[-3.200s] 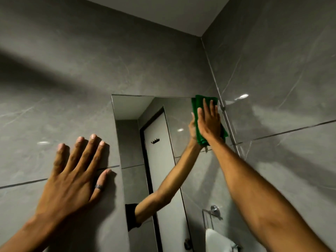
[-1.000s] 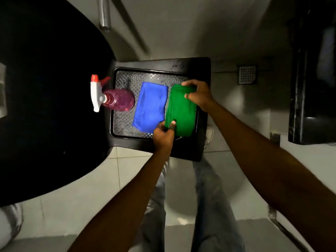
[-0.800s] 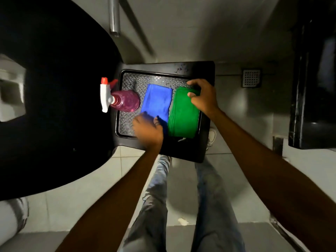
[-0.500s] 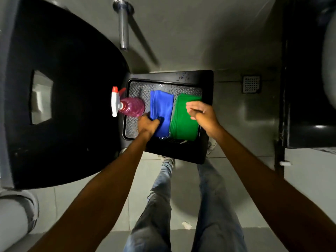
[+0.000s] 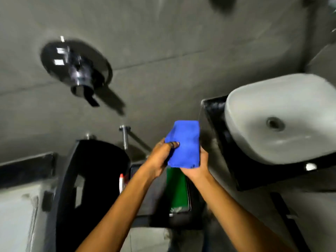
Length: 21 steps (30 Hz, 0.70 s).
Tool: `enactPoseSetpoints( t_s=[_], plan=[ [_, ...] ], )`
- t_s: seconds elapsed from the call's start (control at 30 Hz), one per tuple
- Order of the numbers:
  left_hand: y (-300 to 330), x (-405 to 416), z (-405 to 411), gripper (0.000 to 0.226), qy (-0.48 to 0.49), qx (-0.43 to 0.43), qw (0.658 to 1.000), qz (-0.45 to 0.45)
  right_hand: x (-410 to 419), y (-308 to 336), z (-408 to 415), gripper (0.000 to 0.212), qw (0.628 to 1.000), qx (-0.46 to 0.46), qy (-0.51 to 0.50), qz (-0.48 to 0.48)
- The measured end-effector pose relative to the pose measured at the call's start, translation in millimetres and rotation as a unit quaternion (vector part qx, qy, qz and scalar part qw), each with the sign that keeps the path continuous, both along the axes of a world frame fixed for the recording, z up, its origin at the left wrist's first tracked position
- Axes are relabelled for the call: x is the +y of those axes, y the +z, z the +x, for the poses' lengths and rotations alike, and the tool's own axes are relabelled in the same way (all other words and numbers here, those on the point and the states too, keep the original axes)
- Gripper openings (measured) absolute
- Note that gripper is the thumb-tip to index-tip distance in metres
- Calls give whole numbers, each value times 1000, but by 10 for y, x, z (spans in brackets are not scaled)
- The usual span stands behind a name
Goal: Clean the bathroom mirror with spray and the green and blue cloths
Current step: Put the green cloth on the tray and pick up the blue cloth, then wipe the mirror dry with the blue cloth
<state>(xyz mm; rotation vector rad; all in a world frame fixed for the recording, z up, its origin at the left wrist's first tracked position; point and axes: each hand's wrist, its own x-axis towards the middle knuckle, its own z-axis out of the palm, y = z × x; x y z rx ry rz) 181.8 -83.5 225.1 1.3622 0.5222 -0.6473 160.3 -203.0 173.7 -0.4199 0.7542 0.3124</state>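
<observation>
I hold the folded blue cloth (image 5: pixel 184 143) up in front of me with both hands. My left hand (image 5: pixel 160 159) pinches its left edge, thumb on top. My right hand (image 5: pixel 197 167) cups it from below and the right. Beneath them the green cloth (image 5: pixel 177 188) lies flat on the black tray (image 5: pixel 188 209). Only the white and red trigger head of the spray bottle (image 5: pixel 121 182) peeks out beside my left forearm. The mirror is out of view.
A white basin (image 5: pixel 283 117) sits on a black counter (image 5: pixel 258 177) at the right. A black toilet lid (image 5: pixel 91 179) is at the lower left. A chrome wall mixer (image 5: pixel 78 71) and a chrome pipe (image 5: pixel 125 135) are on the grey tiled wall.
My left hand lifted the blue cloth off the tray and my right hand left the green cloth and joined under the blue one. The view swung up toward the wall and basin.
</observation>
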Motion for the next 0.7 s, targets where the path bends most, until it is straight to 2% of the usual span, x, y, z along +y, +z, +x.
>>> enactPoseSetpoints(
  t_s=[0.07, 0.1, 0.13, 0.17, 0.23, 0.3, 0.33, 0.37, 0.4, 0.43, 0.5, 0.63, 0.67, 0.7],
  plan=[
    [499, -131, 144, 27, -119, -113, 980, 113, -128, 601, 281, 47, 992, -113, -50, 34],
    [800, -220, 264, 26, -161, -186, 951, 189, -245, 912, 448, 44, 985, -148, -90, 22],
    [971, -245, 313, 30, -179, -240, 917, 264, -299, 1045, 551, 40, 980, -159, -116, -31],
    [1276, -318, 425, 40, -180, -297, 882, 319, -392, 1292, 685, 40, 971, -180, -148, -47],
    [1868, -457, 589, 56, -169, -416, 817, 363, -645, 1725, 820, 37, 951, -246, -183, -45],
    [2398, -561, 803, 56, -183, -536, 730, 382, -937, 2064, 953, 13, 923, -304, -229, -61],
    [2716, -637, 951, 53, -193, -597, 676, 387, -1116, 2321, 1027, 11, 910, -326, -242, -85],
    [3006, -699, 1071, 50, -197, -637, 630, 397, -1285, 2523, 1099, 20, 902, -339, -251, -96],
    [3362, -796, 1236, 48, -190, -680, 578, 410, -1485, 2764, 1247, 41, 893, -349, -267, -100],
    [3686, -879, 1386, 48, -186, -703, 534, 431, -1662, 2955, 1395, 58, 883, -355, -288, -106],
    [4235, -1014, 1660, 51, -165, -742, 448, 471, -1924, 3290, 1674, 69, 859, -376, -314, -148],
    [5104, -1257, 2183, 63, -158, -744, 330, 559, -2098, 3947, 2241, 57, 783, -398, -350, -326],
    [5269, -1306, 2310, 66, -160, -734, 296, 590, -2077, 4060, 2404, 62, 750, -403, -347, -393],
    [5392, -1322, 2412, 70, -163, -718, 268, 622, -2007, 4106, 2564, 66, 698, -411, -333, -483]
  ],
)
